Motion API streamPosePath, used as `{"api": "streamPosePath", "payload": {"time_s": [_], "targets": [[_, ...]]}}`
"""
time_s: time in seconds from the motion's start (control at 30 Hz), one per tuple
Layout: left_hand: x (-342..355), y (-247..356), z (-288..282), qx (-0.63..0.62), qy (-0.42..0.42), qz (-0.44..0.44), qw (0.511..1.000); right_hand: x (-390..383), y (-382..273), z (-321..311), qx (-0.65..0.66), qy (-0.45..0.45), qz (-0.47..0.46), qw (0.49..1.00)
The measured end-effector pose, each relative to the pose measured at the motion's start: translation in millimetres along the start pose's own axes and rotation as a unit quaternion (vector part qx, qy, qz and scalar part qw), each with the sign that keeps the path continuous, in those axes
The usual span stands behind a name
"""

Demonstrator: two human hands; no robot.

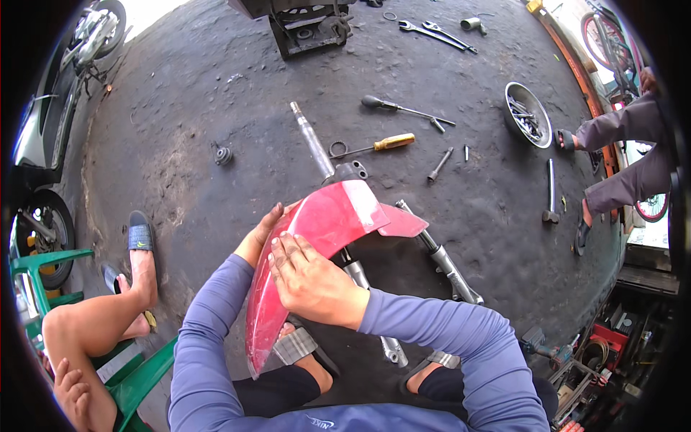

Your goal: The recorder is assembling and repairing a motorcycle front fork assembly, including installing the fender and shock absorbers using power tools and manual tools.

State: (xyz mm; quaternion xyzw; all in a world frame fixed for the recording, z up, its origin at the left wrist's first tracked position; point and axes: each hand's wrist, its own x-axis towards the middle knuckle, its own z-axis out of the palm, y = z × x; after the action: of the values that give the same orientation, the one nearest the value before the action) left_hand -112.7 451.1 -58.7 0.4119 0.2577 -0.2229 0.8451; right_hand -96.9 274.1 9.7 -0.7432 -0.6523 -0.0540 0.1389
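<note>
A glossy red motorcycle fender [338, 216] is held tilted in front of me, above my sandalled feet. My left hand [257, 237] grips its left edge, with some fingers hidden behind the panel. Flat on the upper face lies my right hand [315, 279], fingers stretched out and pointing up and left. Partly covered by the fender, a front fork is on the dark ground. Its steering stem [311, 140] points away from me, and a silver fork leg [448, 266] shows at the right. The other leg runs down between my feet.
Beyond the fork lie a yellow-handled screwdriver [394, 142], a dark-handled tool [407, 110], a socket tool [440, 164] and wrenches [435, 36]. A metal bowl [514, 128] of small parts and a hammer [551, 191] are right. People are at both sides, one on a green chair [144, 378].
</note>
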Motion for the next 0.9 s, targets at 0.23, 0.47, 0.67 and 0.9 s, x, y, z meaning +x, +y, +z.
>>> {"api": "streamPosePath", "payload": {"time_s": [0.23, 0.47, 0.67, 0.9], "targets": [[28, 19, -25, 0.175, -0.142, 0.038, 0.973, -27, -5, 4, 0.103, 0.054, 0.098, 0.988], [14, 17, -10, 0.278, -0.075, 0.004, 0.958, -287, 67, 14, 0.119, 0.013, 0.391, 0.912], [10, 13, -8, 0.339, -0.026, 0.069, 0.938, -391, 96, 49, 0.138, -0.17, 0.562, 0.798], [-7, 16, 37, 0.522, 0.071, 0.099, 0.844, -395, 119, 30, 0.557, -0.122, 0.591, 0.571]]}}
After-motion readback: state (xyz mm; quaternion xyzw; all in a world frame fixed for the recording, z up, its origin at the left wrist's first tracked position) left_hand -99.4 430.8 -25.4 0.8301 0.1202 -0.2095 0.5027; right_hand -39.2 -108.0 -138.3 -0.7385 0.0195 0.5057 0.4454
